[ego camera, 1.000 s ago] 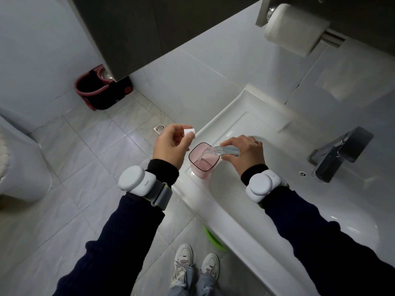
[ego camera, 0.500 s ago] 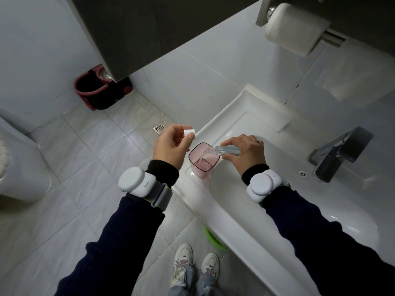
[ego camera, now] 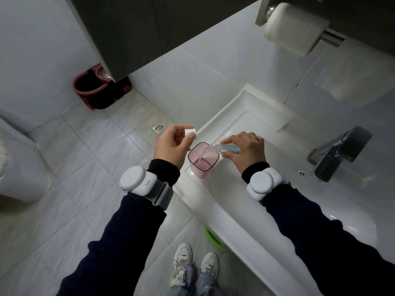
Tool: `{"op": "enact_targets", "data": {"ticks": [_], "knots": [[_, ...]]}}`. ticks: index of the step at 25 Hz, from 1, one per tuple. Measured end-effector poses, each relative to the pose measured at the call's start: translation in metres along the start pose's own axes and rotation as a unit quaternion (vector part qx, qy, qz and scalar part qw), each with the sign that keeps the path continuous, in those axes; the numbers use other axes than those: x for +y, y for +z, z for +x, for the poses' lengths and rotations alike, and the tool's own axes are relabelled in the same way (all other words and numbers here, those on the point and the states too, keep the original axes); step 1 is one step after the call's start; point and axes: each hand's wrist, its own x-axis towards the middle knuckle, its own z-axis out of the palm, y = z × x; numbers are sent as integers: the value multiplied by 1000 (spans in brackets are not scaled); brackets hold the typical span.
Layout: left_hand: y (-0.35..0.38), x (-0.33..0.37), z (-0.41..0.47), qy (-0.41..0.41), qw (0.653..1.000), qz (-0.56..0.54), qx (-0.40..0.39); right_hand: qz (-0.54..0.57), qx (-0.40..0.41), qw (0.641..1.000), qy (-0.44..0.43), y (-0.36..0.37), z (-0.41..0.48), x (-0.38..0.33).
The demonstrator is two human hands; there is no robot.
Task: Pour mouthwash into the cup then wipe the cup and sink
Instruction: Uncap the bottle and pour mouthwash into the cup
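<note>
A pink translucent cup (ego camera: 202, 166) stands upright on the front left corner of the white sink (ego camera: 235, 227). My right hand (ego camera: 248, 151) holds a small clear mouthwash bottle (ego camera: 226, 148) tipped sideways, its mouth over the cup's rim. A thin clear stream runs from the bottle into the cup, which has a little liquid at the bottom. My left hand (ego camera: 173, 145) hovers just left of the cup and pinches the white bottle cap (ego camera: 190, 132) between thumb and fingers.
A dark metal faucet (ego camera: 337, 152) stands at the sink's right. A toilet paper roll (ego camera: 295, 28) hangs on the wall above. On the tiled floor are a red mop bucket (ego camera: 96, 90), a floor drain (ego camera: 158, 127), a toilet at far left, and a green object (ego camera: 210, 236) under the sink.
Almost nothing has moved. The bottle stays tipped over the cup and the liquid keeps flowing; both hands hold their positions.
</note>
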Motion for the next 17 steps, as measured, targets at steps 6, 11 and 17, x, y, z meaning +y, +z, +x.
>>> {"op": "enact_targets", "data": {"ticks": [6,11,17], "knots": [[2,4,0,-8,1000,-7,2,-6,8,1000,-14,-1,2,-2],[1,5,-2,-2,1000,-6,0,-9,21,999,-28,-3,2,-3],[0,2,-3,-1,1000,-6,1,-12,35,998,-42,-3,2,-4]]}}
